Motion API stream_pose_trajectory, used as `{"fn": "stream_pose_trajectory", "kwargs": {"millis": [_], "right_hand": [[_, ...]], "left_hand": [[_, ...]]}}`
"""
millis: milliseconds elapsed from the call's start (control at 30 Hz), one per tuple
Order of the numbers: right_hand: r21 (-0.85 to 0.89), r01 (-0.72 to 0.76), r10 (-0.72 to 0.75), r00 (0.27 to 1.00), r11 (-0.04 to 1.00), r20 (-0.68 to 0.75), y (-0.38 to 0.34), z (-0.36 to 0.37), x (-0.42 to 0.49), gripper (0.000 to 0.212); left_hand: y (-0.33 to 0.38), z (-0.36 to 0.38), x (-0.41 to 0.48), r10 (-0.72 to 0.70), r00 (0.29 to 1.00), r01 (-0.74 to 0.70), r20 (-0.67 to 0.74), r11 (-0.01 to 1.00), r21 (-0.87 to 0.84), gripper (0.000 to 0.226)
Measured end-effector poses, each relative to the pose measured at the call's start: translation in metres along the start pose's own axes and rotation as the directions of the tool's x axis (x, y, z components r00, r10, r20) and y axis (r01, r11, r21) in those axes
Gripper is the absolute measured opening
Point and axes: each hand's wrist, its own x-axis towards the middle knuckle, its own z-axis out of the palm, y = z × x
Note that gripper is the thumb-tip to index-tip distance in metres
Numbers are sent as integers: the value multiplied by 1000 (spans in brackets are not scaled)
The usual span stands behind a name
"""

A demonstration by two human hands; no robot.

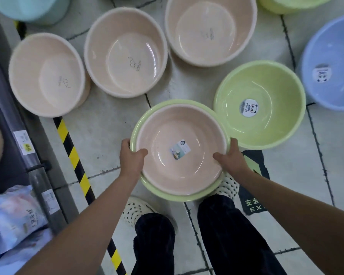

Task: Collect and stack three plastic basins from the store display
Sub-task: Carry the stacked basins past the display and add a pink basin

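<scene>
A pink basin (163, 165) with a small label inside sits nested in a green basin (139, 124), whose rim shows around it. My left hand (132, 157) grips the stack's left rim with the thumb inside the pink basin. My right hand (231, 157) grips the right rim the same way. The stack is held above the tiled floor, over my feet. A second green basin (270, 96) with a panda sticker rests on the floor just right of the stack, nearly touching it.
Three beige basins (46, 76) (125, 52) (211, 30) lie on the floor farther away. A blue basin (334, 62) is at the right edge, a teal one (30, 6) and a green one (290, 2) at the top. A shelf (22, 139) and hazard tape (74, 153) run along the left.
</scene>
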Motion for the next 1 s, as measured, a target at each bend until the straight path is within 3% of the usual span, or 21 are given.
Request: {"fn": "stream_pose_trajectory", "kwargs": {"millis": [133,500,667,833,1000], "right_hand": [[89,-41,44,999,995,-24,-7,-41,-33,69],[300,-37,103,973,953,-207,-16,-190,-91,57],[352,-56,155,953,934,-259,-4,-224,-87,51],[427,-58,194,939,902,-283,7,-234,-58,59],[489,-52,227,924,871,-306,19,-230,-14,61]], "left_hand": [[54,6,-38,64,997,-65,39,997,43,41],[201,94,-119,215,944,-257,250,955,149,44],[224,137,-121,182,939,-242,293,953,182,82],[238,178,-118,192,933,-256,303,948,188,59],[227,209,-88,196,921,-278,337,936,217,60]]}}
